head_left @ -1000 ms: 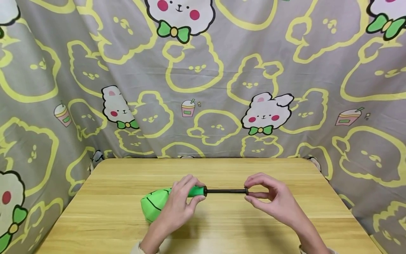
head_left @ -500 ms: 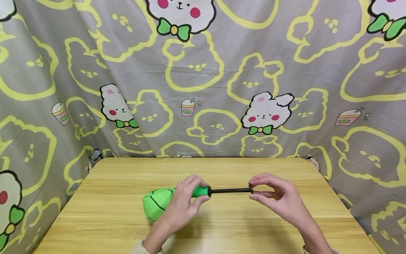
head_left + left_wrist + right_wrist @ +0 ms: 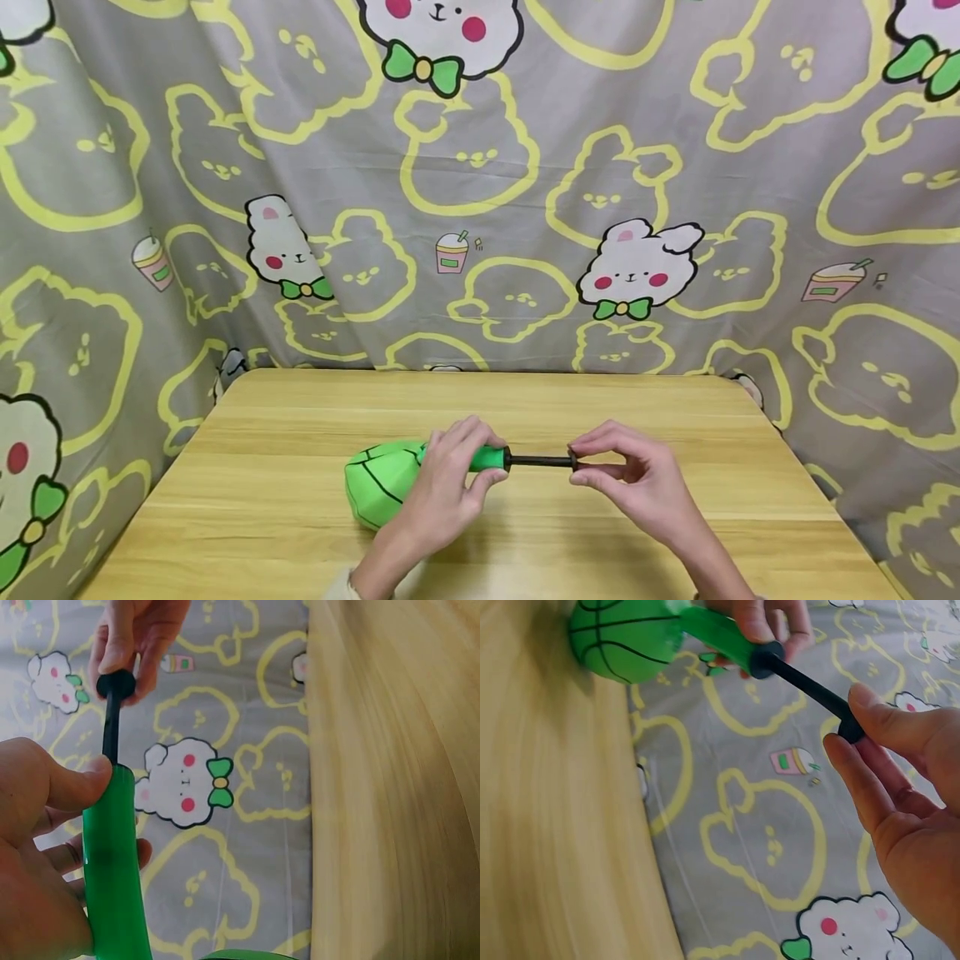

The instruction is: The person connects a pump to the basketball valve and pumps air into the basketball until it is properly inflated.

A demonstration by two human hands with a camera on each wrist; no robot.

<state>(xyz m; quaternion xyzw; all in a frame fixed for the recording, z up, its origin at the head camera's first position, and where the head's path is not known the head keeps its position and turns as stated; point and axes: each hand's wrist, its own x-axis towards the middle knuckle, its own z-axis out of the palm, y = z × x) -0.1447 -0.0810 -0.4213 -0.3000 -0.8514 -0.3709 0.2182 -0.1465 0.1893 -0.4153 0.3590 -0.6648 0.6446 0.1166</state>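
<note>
My left hand (image 3: 446, 487) grips the green barrel of a small hand pump (image 3: 489, 458), thumb and fingers curled round it near its black end cap. A black rod (image 3: 540, 461) sticks out of that cap toward the right. At the rod's far end, my right hand (image 3: 637, 471) pinches the black knob (image 3: 850, 729) between thumb and fingertips. A green ball (image 3: 378, 483) with black basketball lines sits at the barrel's other end, partly hidden by my left hand. It looks angular and slack in the head view. The joint between ball and pump is mostly covered.
A light wooden table (image 3: 262, 542) lies under both hands. Behind it and along the sides hangs a grey curtain (image 3: 517, 200) printed with cartoon bunnies and yellow outlines. The table's back edge (image 3: 480, 372) runs close to the curtain.
My right hand has moved left toward my left hand, pushing the rod partly into the barrel, so less rod shows. The left hand still grips the barrel. The head view has shifted slightly.
</note>
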